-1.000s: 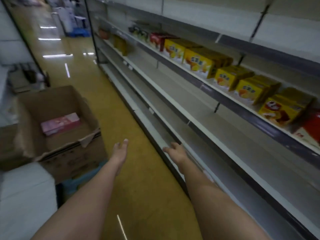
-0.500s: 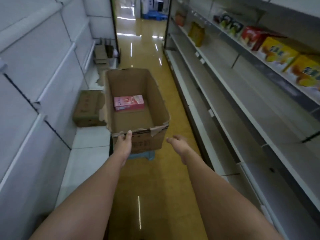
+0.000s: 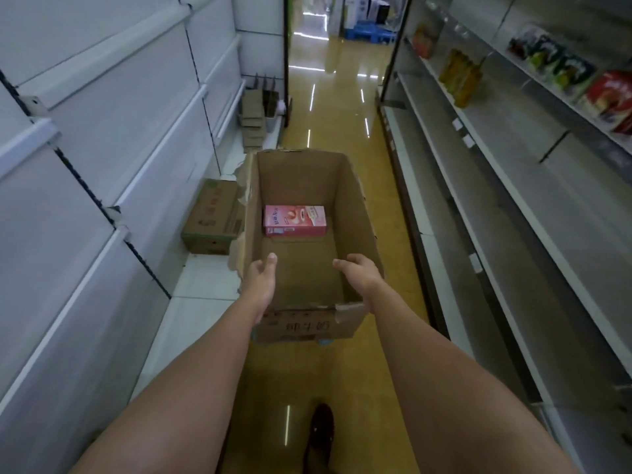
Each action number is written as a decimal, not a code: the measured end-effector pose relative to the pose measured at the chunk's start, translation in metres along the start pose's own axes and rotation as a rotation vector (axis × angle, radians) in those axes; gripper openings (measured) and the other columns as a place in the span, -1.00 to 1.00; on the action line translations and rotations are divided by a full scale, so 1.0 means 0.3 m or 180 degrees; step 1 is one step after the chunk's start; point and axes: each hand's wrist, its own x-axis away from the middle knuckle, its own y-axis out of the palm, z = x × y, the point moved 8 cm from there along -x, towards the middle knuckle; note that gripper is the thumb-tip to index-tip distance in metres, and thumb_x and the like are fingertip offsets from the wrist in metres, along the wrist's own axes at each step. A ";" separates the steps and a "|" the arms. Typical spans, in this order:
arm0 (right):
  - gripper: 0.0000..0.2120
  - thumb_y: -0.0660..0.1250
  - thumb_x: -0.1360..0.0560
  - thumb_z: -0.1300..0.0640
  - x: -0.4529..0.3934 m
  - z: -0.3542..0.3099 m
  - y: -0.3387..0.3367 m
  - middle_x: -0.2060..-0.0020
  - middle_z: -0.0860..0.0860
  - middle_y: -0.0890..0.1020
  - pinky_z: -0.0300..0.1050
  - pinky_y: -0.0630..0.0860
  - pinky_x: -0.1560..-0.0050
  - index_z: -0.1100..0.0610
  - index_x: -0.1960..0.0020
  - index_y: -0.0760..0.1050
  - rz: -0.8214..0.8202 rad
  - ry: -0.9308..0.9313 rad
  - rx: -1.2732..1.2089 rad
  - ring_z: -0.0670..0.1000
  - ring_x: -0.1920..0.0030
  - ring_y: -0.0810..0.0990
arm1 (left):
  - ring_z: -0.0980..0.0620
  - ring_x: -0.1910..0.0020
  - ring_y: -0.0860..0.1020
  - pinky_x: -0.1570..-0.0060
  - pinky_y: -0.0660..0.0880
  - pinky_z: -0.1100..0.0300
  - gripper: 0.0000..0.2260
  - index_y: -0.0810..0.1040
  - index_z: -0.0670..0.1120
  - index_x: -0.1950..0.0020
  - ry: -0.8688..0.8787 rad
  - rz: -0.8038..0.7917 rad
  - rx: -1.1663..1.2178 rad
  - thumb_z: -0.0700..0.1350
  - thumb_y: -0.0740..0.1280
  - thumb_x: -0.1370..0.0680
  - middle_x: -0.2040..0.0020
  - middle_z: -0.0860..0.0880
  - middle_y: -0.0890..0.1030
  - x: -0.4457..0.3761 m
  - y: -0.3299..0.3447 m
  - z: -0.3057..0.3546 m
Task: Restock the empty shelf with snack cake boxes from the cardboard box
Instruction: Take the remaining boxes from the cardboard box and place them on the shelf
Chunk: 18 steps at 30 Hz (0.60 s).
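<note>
An open cardboard box (image 3: 359, 220) stands in the aisle straight ahead of me. One pink snack cake box (image 3: 294, 220) lies flat on its bottom, toward the far end. My left hand (image 3: 260, 280) reaches over the box's near left corner with relaxed fingers, holding nothing. My right hand (image 3: 359, 273) hangs over the near right corner, fingers loosely curled downward, also empty. Both hands are well short of the pink box. The bare grey shelves (image 3: 506, 206) run along my right.
A closed brown carton (image 3: 212, 217) sits on the floor left of the box, against white panelled shelving (image 3: 102, 165). Folded cartons (image 3: 254, 121) stack farther up the aisle. Snack packs (image 3: 608, 97) and bottles (image 3: 460, 77) occupy upper right shelves. My dark shoe (image 3: 319, 436) is below.
My view turned from the right-hand shelves to the cardboard box. Both hands moved forward from in front of the box to over its near end.
</note>
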 end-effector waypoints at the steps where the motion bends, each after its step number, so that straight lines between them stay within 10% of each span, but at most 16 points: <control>1: -0.44 0.27 -0.57 0.02 -0.052 -0.027 0.003 -0.44 0.09 0.32 0.02 0.29 -0.35 0.12 -0.50 0.20 -0.0045 -0.0021 -0.0022 0.13 -0.43 0.29 | -0.19 -0.41 0.30 -0.34 0.27 -0.15 -0.45 0.24 -0.03 -0.49 -0.0039 0.0076 -0.0027 0.25 0.01 -0.61 -0.44 -0.12 0.35 -0.037 0.005 0.019; 18: -0.45 0.29 -0.55 0.05 -0.706 -0.120 0.007 -0.46 0.07 0.28 0.12 0.26 -0.39 0.04 -0.49 0.21 -0.0339 0.0410 0.0173 0.15 -0.45 0.26 | -0.17 -0.39 0.34 -0.36 0.30 -0.11 -0.49 0.22 -0.10 -0.49 -0.0507 0.0328 -0.0265 0.16 0.03 -0.63 -0.42 -0.15 0.36 -0.589 0.187 0.094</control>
